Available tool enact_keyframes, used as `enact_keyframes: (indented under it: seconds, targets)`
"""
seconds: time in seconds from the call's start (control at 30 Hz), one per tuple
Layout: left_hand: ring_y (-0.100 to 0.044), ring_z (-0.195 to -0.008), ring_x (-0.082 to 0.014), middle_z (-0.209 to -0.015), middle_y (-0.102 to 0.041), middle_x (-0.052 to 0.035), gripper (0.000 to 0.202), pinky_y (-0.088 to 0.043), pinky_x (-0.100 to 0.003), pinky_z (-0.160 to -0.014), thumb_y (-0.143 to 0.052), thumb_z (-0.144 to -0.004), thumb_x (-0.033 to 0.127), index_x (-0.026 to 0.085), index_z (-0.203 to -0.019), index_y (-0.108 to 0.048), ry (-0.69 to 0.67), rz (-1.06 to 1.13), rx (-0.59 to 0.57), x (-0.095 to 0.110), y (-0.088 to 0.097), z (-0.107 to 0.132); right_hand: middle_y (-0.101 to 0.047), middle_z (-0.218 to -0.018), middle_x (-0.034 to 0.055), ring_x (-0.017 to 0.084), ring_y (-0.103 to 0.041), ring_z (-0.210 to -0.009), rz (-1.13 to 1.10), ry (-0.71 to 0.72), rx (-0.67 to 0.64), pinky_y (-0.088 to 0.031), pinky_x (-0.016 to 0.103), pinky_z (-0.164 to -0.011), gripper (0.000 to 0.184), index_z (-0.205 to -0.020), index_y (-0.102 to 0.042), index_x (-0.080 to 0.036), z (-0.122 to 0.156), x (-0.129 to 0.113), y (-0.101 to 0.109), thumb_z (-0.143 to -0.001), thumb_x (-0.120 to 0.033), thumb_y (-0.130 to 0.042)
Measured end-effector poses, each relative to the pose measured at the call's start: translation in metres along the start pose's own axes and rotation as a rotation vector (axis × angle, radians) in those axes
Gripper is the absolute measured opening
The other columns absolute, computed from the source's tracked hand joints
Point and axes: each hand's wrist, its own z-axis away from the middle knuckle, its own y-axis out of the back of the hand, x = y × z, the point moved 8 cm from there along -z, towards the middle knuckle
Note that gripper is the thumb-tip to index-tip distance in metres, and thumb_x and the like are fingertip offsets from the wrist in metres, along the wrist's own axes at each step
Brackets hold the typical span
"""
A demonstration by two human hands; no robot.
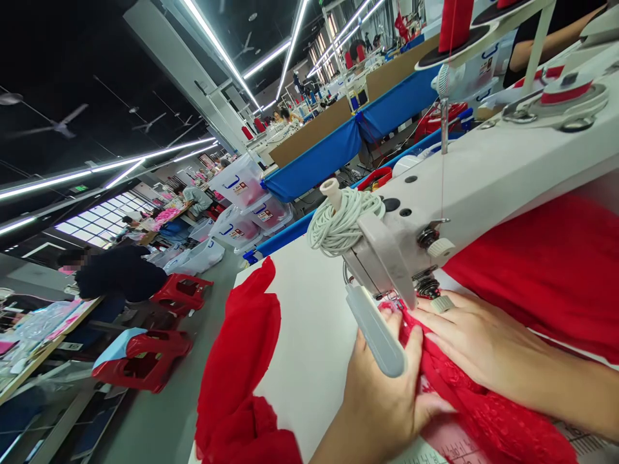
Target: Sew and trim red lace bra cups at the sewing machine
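Observation:
At the sewing machine [387,251], red lace fabric [488,406] runs under the needle area. My left hand [382,393] rests on its left side with fingers spread, their tips close to the presser foot. A grey lever [377,332] hides part of that hand. Flat on the lace, to the right of the needle, lies my right hand [483,335]; its fingertips are partly hidden behind the machine's tension knobs. A bundle of pale green cord [343,222] hangs around a peg on the machine head.
More red fabric lies on the left of the white tabletop [294,335], and a red piece [541,264] is behind the machine arm. Red thread cones [456,26] stand above. Red stools [145,361], clear plastic bins [239,180] and a seated person [118,270] are beyond.

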Motion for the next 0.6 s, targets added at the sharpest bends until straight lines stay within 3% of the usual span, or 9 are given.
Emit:
enact_keyframes:
  seconds: [0.1,0.2,0.33,0.47,0.6]
  targets:
    - [-0.064,-0.098,-0.0273,-0.103,-0.067,-0.0160,0.071,-0.056,-0.039,-0.081,-0.025,-0.093,0.062,0.008,-0.120,-0.061,-0.058,0.097,-0.031,0.009,0.006,-0.002,-0.071,-0.098,0.0067,0.026,-0.060,-0.089,-0.001,0.042,0.068,-0.053,0.040,-0.078,0.041,-0.101,-0.069,-0.017,0.001,-0.003,0.010,-0.080,-0.002,-0.037]
    - [-0.065,-0.083,-0.0220,-0.093,-0.066,-0.0143,0.064,-0.057,-0.034,-0.071,-0.021,-0.098,0.052,0.007,-0.120,-0.060,-0.001,0.157,-0.049,0.006,0.007,-0.003,-0.073,-0.100,0.0038,0.026,-0.062,-0.092,-0.023,0.065,0.058,-0.052,0.040,-0.075,0.046,-0.101,-0.069,-0.021,0.004,-0.003,0.013,-0.077,0.000,-0.036]
    - [-0.065,-0.086,-0.0224,-0.094,-0.065,-0.0171,0.069,-0.059,-0.033,-0.069,-0.017,-0.098,0.053,0.004,-0.126,-0.057,0.016,0.169,-0.061,0.003,0.000,-0.001,-0.072,-0.107,0.0017,0.027,-0.062,-0.100,-0.083,0.050,0.025,-0.050,0.045,-0.080,0.045,-0.107,-0.067,-0.023,0.011,0.001,0.007,-0.077,-0.003,-0.039]
    - [-0.064,-0.104,-0.0299,-0.119,-0.062,-0.0237,0.076,-0.059,-0.038,-0.075,-0.021,-0.091,0.065,0.010,-0.126,-0.061,0.004,0.024,-0.023,0.003,-0.004,0.007,-0.073,-0.103,0.0032,0.028,-0.064,-0.097,-0.130,0.048,0.000,-0.049,0.048,-0.086,0.030,-0.108,-0.067,-0.021,0.012,0.001,0.005,-0.081,-0.019,-0.055]
    - [-0.064,-0.104,-0.0330,-0.128,-0.061,-0.0200,0.084,-0.060,-0.042,-0.075,-0.024,-0.081,0.077,0.018,-0.127,-0.062,0.019,-0.104,0.027,0.003,-0.006,0.014,-0.074,-0.098,0.0041,0.025,-0.067,-0.089,-0.133,0.051,0.004,-0.052,0.046,-0.083,0.026,-0.102,-0.069,-0.021,0.009,-0.001,0.011,-0.079,-0.018,-0.056]
